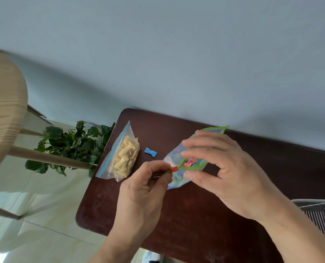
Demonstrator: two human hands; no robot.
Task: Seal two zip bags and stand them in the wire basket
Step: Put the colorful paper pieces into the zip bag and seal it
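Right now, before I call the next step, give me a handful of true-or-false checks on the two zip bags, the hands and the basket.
1. The green-zipper bag is already sealed. False: its green track gapes open between the hands.
2. The left hand pinches the red slider. True.
3. The pasta bag stands in the wire basket. False: it lies on the dark table.
4. The right hand holds the green-zipper bag. True.
5. A loose blue slider lies on the table between the bags. True.

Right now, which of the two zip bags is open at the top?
The green-zip bag held between the left hand and right hand; its mouth gapes. The blue-zip bag lies flat on the table.
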